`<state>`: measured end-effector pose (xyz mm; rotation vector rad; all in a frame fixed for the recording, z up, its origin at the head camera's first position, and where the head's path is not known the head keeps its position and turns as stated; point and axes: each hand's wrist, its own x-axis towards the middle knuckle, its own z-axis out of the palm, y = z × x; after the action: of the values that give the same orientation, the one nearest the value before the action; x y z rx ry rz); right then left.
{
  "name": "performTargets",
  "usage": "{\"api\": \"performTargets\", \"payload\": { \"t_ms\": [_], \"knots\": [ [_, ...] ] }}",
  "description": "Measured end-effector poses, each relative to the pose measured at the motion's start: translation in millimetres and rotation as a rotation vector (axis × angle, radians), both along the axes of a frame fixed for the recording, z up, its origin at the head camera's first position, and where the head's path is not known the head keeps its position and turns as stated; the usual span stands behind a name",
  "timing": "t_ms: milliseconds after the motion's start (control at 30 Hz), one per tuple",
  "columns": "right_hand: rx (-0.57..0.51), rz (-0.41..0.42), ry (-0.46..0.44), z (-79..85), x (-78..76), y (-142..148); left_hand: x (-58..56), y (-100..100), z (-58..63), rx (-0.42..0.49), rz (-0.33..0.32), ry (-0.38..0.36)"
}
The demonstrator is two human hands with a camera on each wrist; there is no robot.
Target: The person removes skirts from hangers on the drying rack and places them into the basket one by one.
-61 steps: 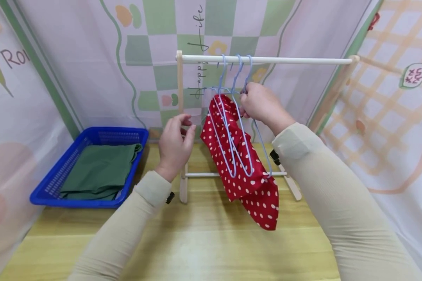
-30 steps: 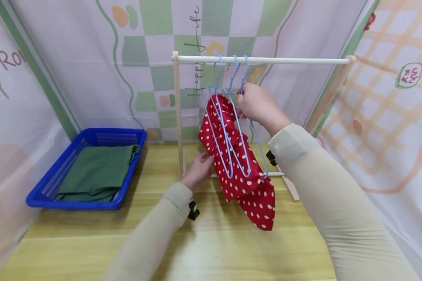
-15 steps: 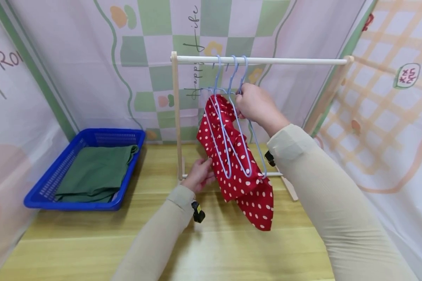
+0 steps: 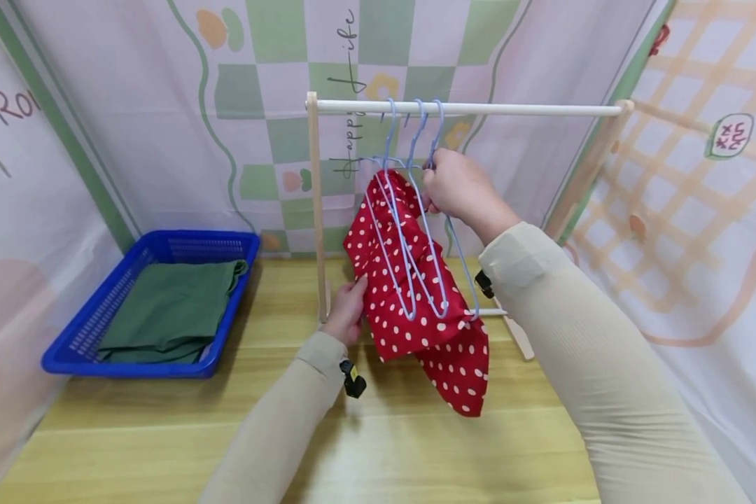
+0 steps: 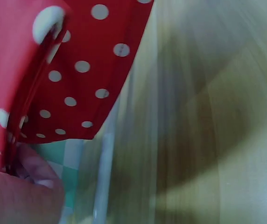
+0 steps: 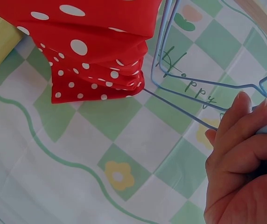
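Note:
A red cloth garment with white dots (image 4: pixel 397 308) hangs bunched among several light blue wire hangers (image 4: pixel 458 259) in the head view. My left hand (image 4: pixel 345 311) pinches the garment's left edge low down; the left wrist view shows thumb and finger (image 5: pixel 17 196) on a fold. Up by the rod, my right hand (image 4: pixel 463 183) grips the rightmost hanger just below its hook. In the right wrist view, one arm of a hanger (image 6: pixel 180 110) runs from the fingers into the garment (image 6: pixel 96 51). Cloth hides much of that hanger.
A rack with wooden posts (image 4: pixel 318 210) and a white top rod (image 4: pixel 529 110) stands at the back of the wooden table (image 4: pixel 416 455). To the left sits a blue basket (image 4: pixel 129 371) holding a folded green cloth (image 4: pixel 170 308). Printed curtains enclose the sides.
My left hand has come down from beside the rack post to the garment's left edge and pulled it slightly left, spreading the cloth. The right hand keeps its grip on the hanger.

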<state>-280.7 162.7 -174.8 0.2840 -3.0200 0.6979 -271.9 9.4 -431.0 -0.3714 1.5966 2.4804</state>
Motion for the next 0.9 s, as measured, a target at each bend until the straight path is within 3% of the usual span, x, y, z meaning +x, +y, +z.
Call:
{"api": "performTargets", "payload": {
  "t_ms": [167,367,600,900],
  "knots": [
    [-0.004,0.000,0.000,-0.4,-0.5,0,1.0,-5,5.9,0.055,0.059,0.036],
    [-0.022,0.006,-0.009,-0.5,-1.6,1,1.9,-11,10.5,0.041,0.079,0.133],
    [-0.011,0.011,-0.014,0.7,-1.9,1,0.3,-20,9.4,0.056,0.067,0.169],
    [0.011,0.010,-0.010,1.9,0.5,2,3.6,-24,10.9,0.008,0.119,0.187]
  ]
}}
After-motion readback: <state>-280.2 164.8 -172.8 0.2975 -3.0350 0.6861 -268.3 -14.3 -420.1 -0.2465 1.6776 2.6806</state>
